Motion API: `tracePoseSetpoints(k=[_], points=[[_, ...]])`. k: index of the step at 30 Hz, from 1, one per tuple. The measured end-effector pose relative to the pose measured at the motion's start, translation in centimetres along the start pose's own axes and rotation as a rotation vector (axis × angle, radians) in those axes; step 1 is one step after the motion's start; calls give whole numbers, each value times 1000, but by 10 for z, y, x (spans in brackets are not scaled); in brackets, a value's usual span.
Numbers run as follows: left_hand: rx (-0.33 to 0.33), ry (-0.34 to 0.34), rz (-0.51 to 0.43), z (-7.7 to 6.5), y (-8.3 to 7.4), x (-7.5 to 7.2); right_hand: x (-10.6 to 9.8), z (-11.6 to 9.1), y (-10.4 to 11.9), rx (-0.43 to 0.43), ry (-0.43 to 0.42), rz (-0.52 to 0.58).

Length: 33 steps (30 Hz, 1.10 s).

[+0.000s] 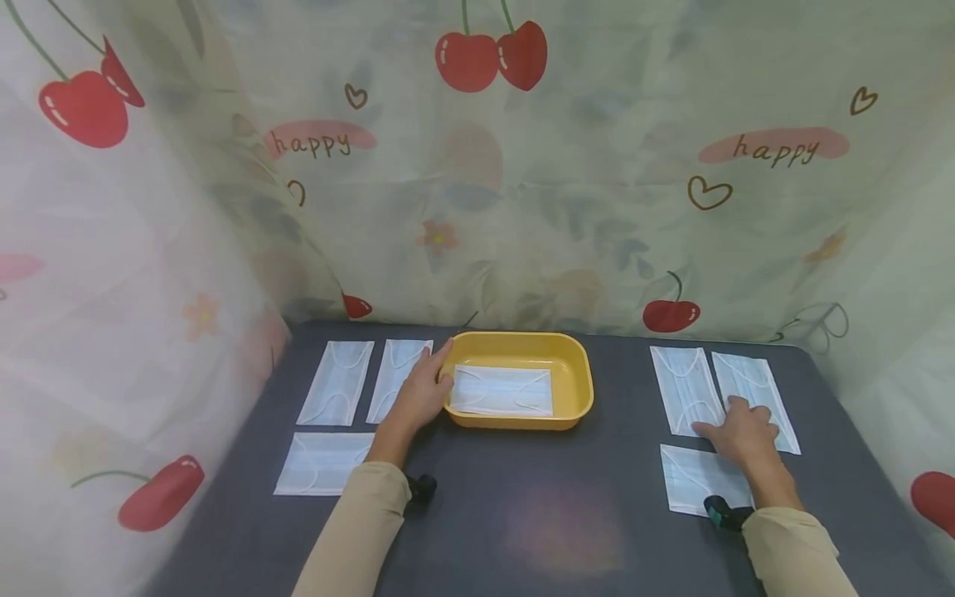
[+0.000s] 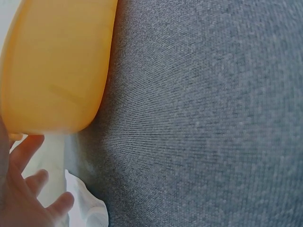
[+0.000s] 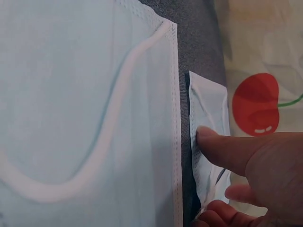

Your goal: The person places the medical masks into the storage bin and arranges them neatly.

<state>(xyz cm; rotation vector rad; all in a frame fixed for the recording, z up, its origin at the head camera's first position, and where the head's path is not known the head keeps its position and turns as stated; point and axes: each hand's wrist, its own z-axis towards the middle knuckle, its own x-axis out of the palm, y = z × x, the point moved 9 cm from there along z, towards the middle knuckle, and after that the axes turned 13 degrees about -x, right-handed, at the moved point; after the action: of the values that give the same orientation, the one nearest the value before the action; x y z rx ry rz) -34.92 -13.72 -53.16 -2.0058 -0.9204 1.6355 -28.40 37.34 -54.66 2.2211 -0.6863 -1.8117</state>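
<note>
My left hand (image 1: 418, 394) is at the left end of a yellow tray (image 1: 574, 406), its spread fingers (image 2: 23, 153) touching the rim. Inside the tray lies a white-blue disposable face mask (image 1: 501, 391) with looped ear straps. On the right, my right hand (image 1: 748, 435) reaches over the lower ends of two upright masks, the left one (image 1: 681, 381) and the right one (image 1: 746, 373). Its thumb (image 3: 213, 142) overlaps a mask in the right wrist view, apart from the bent fingers. Another mask (image 1: 694, 477) lies crosswise, partly under the right wrist.
Three more masks lie left of the tray: two upright, one outer (image 1: 336, 383) and one inner (image 1: 391, 373), and one crosswise (image 1: 317, 464) beside the left forearm. A dark grey table (image 1: 477, 514) carries everything. A printed cloth (image 1: 477, 207) hangs behind and at the sides.
</note>
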Motion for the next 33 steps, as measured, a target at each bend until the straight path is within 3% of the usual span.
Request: tracePoseSetpoints(k=[19,33], points=[[-3,8,4,0,0,1,-2,2,11,-94,21,2],[-6,6,5,-1,0,1,-6,-3,20,-178,-63,42]])
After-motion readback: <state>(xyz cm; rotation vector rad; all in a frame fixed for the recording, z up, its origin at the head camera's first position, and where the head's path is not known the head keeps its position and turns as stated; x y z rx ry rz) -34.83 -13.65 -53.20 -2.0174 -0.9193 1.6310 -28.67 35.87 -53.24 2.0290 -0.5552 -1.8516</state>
